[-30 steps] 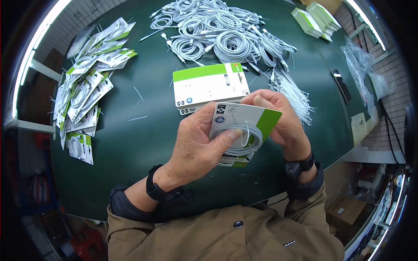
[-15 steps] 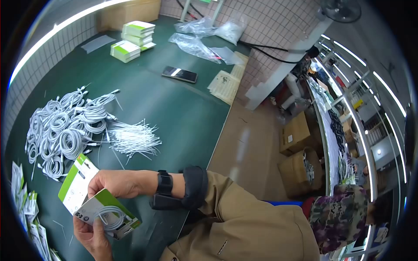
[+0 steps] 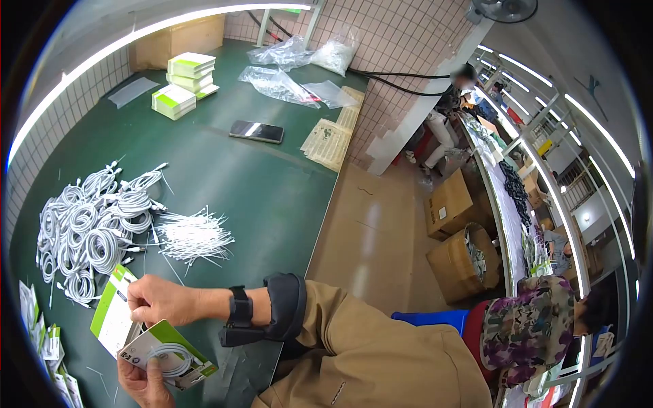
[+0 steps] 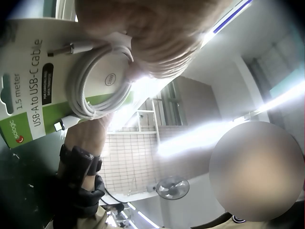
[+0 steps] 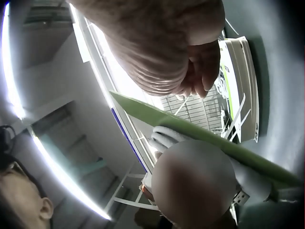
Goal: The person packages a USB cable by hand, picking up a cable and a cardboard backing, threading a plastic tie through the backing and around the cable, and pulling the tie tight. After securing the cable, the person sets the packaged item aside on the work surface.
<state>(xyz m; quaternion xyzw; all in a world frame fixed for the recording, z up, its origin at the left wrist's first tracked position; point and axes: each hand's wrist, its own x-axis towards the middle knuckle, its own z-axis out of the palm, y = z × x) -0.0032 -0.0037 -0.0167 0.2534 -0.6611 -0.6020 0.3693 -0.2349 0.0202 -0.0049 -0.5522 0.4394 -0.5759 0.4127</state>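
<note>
My left hand (image 3: 146, 387) grips a white-and-green packaging card (image 3: 163, 332) by its edge, thumb over the coiled white cable (image 3: 178, 360) on its front. In the left wrist view the card's print reads USB-A to USB-C cable, and both plugs of the coil (image 4: 78, 93) show. Behind the card, my right hand (image 3: 163, 301) has its fingers curled together. A thin white cable tie (image 5: 180, 106) runs from those fingertips in the right wrist view. Just beyond lies a stack of flat cards (image 3: 112, 313), partly hidden by the right hand.
Coiled white cables (image 3: 102, 248) lie heaped on the green table (image 3: 272, 180), beside a bunch of white cable ties (image 3: 194, 236). Cards with cables (image 3: 51, 347) sit at left. Farther back are a phone (image 3: 256, 132), card stacks (image 3: 173, 102) and plastic bags (image 3: 279, 85).
The head view has swung to the right, bringing the aisle and other people into sight. My right hand has drawn a little away from the card's upper edge; the left keeps its grip.
</note>
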